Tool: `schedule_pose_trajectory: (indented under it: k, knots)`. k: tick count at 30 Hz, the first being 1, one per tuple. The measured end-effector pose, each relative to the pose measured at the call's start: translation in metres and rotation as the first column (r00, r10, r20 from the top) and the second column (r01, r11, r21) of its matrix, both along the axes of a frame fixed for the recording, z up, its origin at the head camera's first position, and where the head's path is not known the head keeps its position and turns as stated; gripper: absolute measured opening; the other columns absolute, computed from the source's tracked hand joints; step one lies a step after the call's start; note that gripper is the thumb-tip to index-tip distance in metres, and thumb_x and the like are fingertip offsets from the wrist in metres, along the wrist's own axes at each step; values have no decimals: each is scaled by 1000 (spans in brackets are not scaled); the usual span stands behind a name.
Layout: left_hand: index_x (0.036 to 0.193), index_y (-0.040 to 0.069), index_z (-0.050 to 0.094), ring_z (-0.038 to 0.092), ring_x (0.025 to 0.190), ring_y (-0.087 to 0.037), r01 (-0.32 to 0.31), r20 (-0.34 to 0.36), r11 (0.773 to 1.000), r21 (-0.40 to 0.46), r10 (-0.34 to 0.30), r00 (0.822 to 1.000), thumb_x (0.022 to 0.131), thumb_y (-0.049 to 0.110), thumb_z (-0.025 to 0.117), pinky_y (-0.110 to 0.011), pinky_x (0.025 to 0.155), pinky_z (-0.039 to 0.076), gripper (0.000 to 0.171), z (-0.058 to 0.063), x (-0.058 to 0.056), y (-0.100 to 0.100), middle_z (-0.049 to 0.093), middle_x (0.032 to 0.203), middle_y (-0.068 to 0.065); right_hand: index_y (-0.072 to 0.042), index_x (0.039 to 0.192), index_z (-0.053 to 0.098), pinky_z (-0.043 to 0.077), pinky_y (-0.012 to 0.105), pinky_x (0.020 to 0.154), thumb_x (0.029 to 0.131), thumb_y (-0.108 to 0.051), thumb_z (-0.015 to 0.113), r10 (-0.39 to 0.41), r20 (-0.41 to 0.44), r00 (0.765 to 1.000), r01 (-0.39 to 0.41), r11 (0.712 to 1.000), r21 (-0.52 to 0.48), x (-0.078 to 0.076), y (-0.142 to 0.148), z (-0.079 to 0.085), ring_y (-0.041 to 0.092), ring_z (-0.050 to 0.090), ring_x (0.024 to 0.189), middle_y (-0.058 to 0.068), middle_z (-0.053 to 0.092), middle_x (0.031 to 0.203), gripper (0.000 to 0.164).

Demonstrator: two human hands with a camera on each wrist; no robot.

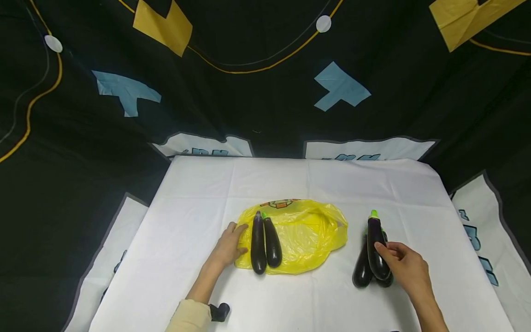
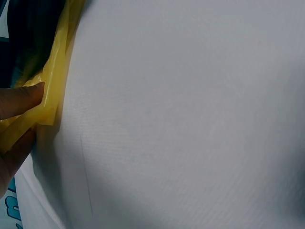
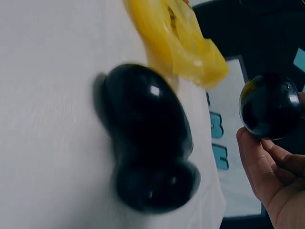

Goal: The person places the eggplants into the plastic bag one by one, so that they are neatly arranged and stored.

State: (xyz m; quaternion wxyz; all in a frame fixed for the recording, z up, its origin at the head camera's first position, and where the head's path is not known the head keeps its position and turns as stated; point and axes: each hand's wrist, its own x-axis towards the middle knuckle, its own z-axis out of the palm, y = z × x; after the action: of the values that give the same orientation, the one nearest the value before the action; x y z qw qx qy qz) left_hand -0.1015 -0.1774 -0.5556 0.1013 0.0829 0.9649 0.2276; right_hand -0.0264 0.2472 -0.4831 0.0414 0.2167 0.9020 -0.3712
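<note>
My right hand (image 1: 408, 267) grips an eggplant (image 1: 374, 233) by its side, green stem end pointing away. In the right wrist view the held eggplant (image 3: 268, 109) is above the table, apart from two eggplants (image 3: 145, 102) lying there side by side. A yellow plastic bag (image 1: 309, 244) lies flat in the middle of the table. Two more eggplants (image 1: 258, 244) rest on the bag's left part. My left hand (image 1: 226, 246) is at the bag's left edge. Up close in the left wrist view, thumb and finger pinch the yellow plastic (image 2: 52, 95).
A white cloth (image 1: 199, 198) covers the table. A small black object (image 1: 221, 312) is beside my left sleeve (image 1: 190, 316). Dark curtains (image 1: 257, 106) with blue and yellow patches hang behind the table.
</note>
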Motion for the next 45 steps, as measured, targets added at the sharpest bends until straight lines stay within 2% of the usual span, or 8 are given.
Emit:
schedule_pose_trajectory:
  k: [10,17,27,38,45]
  knots:
    - [137,7,48,49,97,-21,7,-16,1000,-5,-7,1000,76,12,79,-37,92,46,69,-2,0,-1,46,116,-11,0,114,64,49,34,71,83,-62,59,74,-59,996,-75,997,-23,-12,-32,3,23,63,86,11,68,97,70]
    - [137,7,48,49,96,-21,4,-12,1000,-10,-4,1000,76,13,79,-36,92,46,69,-2,-1,-1,45,115,-10,0,109,66,50,32,69,84,-58,61,131,-108,985,-134,991,-19,-20,-52,2,19,63,78,9,68,91,63]
    - [137,6,49,48,96,-20,20,-6,1000,-1,-20,1000,76,13,79,-36,92,46,68,0,-1,-1,45,113,-9,-4,107,68,51,29,66,83,-57,63,184,-118,976,-191,980,-52,-32,-83,-9,14,62,76,5,68,91,58]
    - [137,6,49,49,97,-21,12,3,1000,-6,-12,1000,76,12,79,-38,93,46,68,2,-1,0,46,115,-11,-1,102,69,52,29,63,82,-46,70,232,-149,961,-243,968,-64,-42,-110,-26,14,62,73,4,68,85,49]
    - [137,7,48,49,96,-21,7,3,1000,-9,-7,1000,76,12,79,-37,92,47,68,1,-1,0,45,115,-10,1,100,69,53,30,62,82,-40,72,251,-154,956,-263,963,-65,-44,-124,-28,14,63,71,4,68,82,45]
